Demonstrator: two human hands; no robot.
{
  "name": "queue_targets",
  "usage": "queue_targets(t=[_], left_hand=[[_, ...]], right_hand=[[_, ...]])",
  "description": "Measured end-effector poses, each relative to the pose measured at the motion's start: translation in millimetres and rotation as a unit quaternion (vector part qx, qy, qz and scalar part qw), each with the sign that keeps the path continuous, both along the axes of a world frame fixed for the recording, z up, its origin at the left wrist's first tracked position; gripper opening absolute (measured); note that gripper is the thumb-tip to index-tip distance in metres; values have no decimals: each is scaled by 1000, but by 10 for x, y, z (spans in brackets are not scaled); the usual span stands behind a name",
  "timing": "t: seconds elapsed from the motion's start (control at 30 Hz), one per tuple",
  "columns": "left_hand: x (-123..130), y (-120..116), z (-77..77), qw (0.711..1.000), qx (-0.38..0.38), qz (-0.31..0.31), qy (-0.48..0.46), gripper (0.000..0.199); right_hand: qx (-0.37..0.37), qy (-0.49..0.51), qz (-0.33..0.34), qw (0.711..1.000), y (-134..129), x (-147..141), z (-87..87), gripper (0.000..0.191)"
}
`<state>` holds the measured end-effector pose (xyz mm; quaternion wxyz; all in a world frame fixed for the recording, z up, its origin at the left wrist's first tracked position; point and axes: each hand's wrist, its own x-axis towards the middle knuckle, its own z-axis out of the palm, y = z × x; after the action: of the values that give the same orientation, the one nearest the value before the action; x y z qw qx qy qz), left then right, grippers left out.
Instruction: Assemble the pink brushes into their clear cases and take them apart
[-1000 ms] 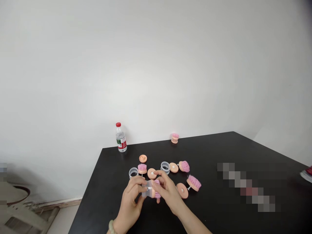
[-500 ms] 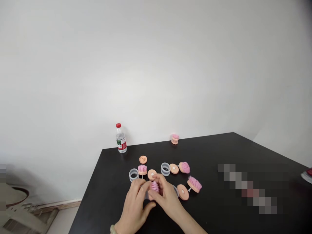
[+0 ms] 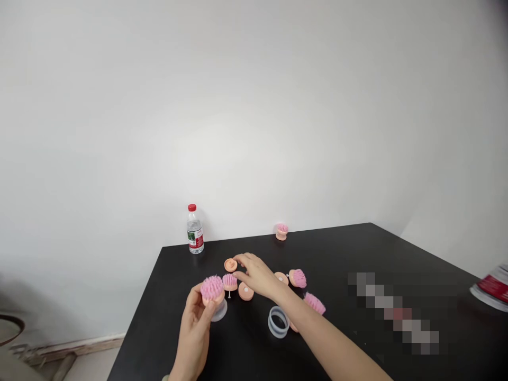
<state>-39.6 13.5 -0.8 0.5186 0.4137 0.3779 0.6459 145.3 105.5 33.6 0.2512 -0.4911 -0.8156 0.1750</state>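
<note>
My left hand [image 3: 193, 338] is raised at the table's near edge, holding a pink-bristled brush with a peach base [image 3: 211, 289]. A clear plastic ring [image 3: 218, 311] sits under that base. My right hand [image 3: 256, 275] reaches across with its fingers apart, just over a peach disc [image 3: 230, 264] and a small upright brush [image 3: 229, 282]. I cannot tell whether the fingers touch them. Another peach disc [image 3: 246, 291] lies close by.
On the black table are a clear ring [image 3: 278, 321], a disc [image 3: 281, 278] and brushes [image 3: 297, 278] [image 3: 315, 304], one partly behind my right forearm. A water bottle [image 3: 194, 230] and a brush [image 3: 281, 231] stand at the far edge.
My hands have come apart. The left has moved leftward with the brush, and the right has reached toward the far pieces. A clear ring now lies nearer me, and the view has shifted slightly.
</note>
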Motion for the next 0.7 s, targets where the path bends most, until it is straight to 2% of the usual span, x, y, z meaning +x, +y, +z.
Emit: queue_targets(t=[0.1, 0.2, 0.37, 0.53, 0.6, 0.7], left_hand=[[-13, 36, -28, 997, -28, 0, -66, 41], [-10, 59, -46, 992, -44, -19, -113, 45], [-8, 66, -61, 990, -39, -35, -134, 48], [-30, 76, -50, 988, -37, -27, -147, 51], [-30, 77, -26, 986, -45, -24, -158, 51], [-14, 75, 5, 980, -59, -21, -189, 48]], right_hand=[[-33, -58, 0, 998, 369, -164, -21, 25], [-81, -99, -3, 992, 669, -327, -122, 27], [-130, -90, 2, 987, 923, -458, -280, 27], [-112, -10, 1, 994, 873, -395, -254, 28], [-89, 40, 4, 995, 743, -340, -196, 25], [-65, 125, 30, 990, 400, -252, -123, 28]])
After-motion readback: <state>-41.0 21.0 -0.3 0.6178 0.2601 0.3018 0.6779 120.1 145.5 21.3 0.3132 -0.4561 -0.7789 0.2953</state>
